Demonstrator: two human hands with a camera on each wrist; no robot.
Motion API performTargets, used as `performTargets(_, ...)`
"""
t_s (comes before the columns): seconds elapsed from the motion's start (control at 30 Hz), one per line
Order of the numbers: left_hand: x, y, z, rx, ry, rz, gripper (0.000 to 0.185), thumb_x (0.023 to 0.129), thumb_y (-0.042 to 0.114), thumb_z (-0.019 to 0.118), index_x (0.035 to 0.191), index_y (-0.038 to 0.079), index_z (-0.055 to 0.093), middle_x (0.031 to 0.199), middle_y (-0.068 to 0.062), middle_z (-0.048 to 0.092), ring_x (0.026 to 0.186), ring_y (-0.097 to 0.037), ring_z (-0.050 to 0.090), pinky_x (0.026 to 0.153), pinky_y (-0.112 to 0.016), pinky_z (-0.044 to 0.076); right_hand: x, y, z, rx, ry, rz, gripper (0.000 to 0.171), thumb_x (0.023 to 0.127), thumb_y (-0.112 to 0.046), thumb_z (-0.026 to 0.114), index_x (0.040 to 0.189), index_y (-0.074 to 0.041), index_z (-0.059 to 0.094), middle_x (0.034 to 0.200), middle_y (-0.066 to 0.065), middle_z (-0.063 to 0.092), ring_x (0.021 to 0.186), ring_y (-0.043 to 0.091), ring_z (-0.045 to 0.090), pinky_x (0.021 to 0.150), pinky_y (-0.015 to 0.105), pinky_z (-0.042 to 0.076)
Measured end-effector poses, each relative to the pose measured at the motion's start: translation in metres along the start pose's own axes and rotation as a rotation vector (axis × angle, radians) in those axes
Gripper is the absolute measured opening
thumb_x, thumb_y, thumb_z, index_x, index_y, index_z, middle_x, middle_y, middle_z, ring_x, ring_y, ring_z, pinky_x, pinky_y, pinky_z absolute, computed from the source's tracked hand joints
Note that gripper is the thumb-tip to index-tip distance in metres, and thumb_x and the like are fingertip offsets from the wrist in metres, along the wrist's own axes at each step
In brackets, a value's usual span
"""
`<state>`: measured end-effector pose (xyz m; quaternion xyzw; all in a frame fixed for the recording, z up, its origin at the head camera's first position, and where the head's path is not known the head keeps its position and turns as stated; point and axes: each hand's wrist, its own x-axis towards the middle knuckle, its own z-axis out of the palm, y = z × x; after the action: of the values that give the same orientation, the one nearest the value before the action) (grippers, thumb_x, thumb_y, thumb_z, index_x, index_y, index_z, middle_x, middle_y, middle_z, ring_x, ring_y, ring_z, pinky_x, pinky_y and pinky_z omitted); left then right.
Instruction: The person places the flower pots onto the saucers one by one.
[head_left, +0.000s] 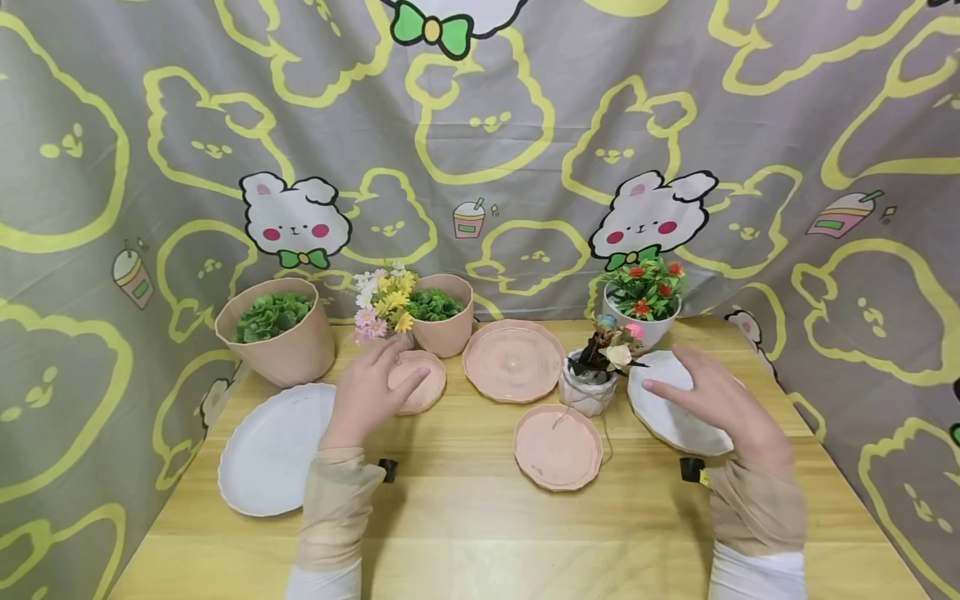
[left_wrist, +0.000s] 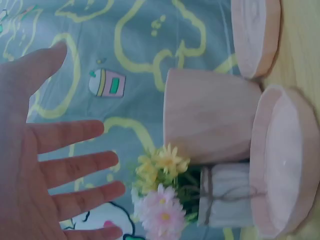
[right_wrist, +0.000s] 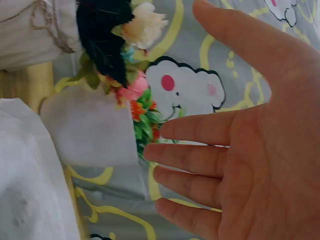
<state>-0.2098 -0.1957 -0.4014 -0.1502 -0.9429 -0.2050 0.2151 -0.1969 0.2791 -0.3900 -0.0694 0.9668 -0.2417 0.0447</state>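
My left hand [head_left: 369, 387] hovers with spread fingers over a small pink saucer [head_left: 424, 385], holding nothing. Just beyond its fingertips is a little pot of yellow, pink and white flowers [left_wrist: 162, 205], beside a pink pot [left_wrist: 212, 115] with green foliage. On the other side, my right hand [head_left: 716, 396] is held above a white saucer [head_left: 660, 421], fingers extended and empty. Behind that saucer stands a white pot [right_wrist: 92, 127] with red flowers and green leaves. A small twine-tied pot [head_left: 588, 392] with pale flowers and dark leaves sits left of the white saucer.
A large pink pot [head_left: 281, 350] with greenery stands at the back left, behind a large white saucer [head_left: 262, 462]. Two more pink saucers lie mid-table, a larger one [head_left: 513, 362] and a smaller one [head_left: 558, 454]. A patterned curtain [head_left: 487, 200] hangs behind the wooden table [head_left: 480, 533].
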Motion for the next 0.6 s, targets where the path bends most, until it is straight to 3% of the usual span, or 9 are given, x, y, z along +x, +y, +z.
performTargets(0.13,0.001,0.01,0.008,-0.049,-0.017,0.013,0.051,0.09,0.046,0.065,0.127,0.011,0.063,0.126,-0.015,0.065,0.113,-0.036,0.063,0.093,-0.052,0.052,0.007,0.001,0.01,0.0,-0.032,-0.009,0.094,0.091,-0.058,0.057,0.146,0.012,0.029,0.148,0.038,0.032,0.137,0.055,0.028,0.11,0.065,0.028)
performTargets(0.3,0.002,0.026,0.023,-0.129,-0.078,0.058,0.038,0.093,0.036,0.065,0.121,0.009,0.066,0.103,-0.011,0.071,0.085,-0.026,0.069,0.079,-0.04,0.055,0.019,-0.001,0.026,0.037,-0.014,-0.086,0.091,0.088,-0.052,0.064,0.143,0.014,0.034,0.144,0.038,0.037,0.134,0.055,0.033,0.109,0.064,0.031)
performTargets(0.43,0.002,0.042,0.038,-0.236,-0.174,0.051,0.034,0.093,0.03,0.065,0.12,0.009,0.067,0.093,-0.007,0.071,0.074,-0.017,0.065,0.069,-0.028,0.054,0.03,-0.002,0.04,0.058,0.0,-0.147,0.09,0.086,-0.049,0.069,0.144,0.012,0.035,0.143,0.038,0.039,0.133,0.054,0.035,0.109,0.064,0.032)
performTargets(0.6,0.001,0.064,0.054,-0.353,-0.311,-0.013,0.031,0.096,0.031,0.062,0.119,0.011,0.067,0.094,-0.003,0.072,0.071,-0.01,0.062,0.067,-0.024,0.052,0.04,0.0,0.055,0.105,0.048,-0.208,0.082,0.084,-0.044,0.073,0.143,0.004,0.042,0.144,0.032,0.043,0.134,0.05,0.039,0.11,0.062,0.033)
